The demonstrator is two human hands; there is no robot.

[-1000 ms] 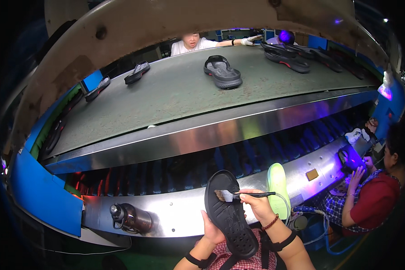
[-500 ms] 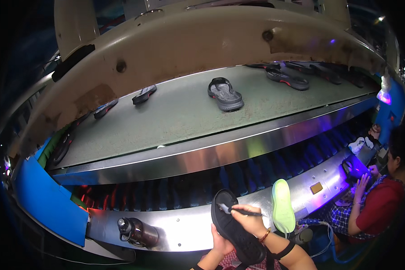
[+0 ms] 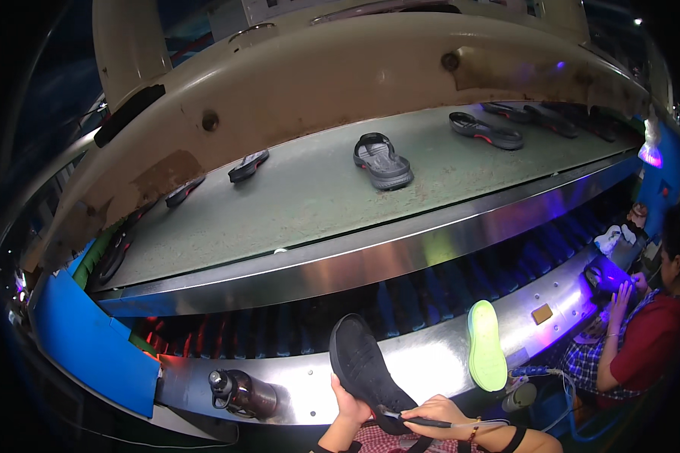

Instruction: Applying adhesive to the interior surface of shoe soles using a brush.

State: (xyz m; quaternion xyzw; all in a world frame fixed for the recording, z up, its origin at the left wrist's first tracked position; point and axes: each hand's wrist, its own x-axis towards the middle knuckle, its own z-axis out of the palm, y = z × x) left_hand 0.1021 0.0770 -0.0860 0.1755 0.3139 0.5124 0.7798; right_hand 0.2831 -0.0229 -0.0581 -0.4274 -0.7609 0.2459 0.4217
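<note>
A black shoe sole (image 3: 361,361) tilts up in front of me with its hollow inner side towards me. My left hand (image 3: 347,405) grips its left edge near the lower end. Between the fingers of my right hand (image 3: 441,412) is a slim dark brush (image 3: 425,421), with a thin pale tube trailing back over my wrist. Its tip touches the inside of the sole near the lower end. To the right, a lime-green sole (image 3: 486,346) lies on the metal ledge, touched by neither hand.
A dark bottle (image 3: 243,394) stands on the curved metal ledge (image 3: 298,389) at left. A tan block (image 3: 542,314) lies at right. Beyond, several grey-black soles sit on the green conveyor belt (image 3: 302,200). At far right a co-worker in red sleeves (image 3: 646,351) handles a dark piece.
The brush has moved from the sole's upper end down to its lower end. My left hand and the sole have shifted a little left. A whitish patch at the sole's upper end no longer shows.
</note>
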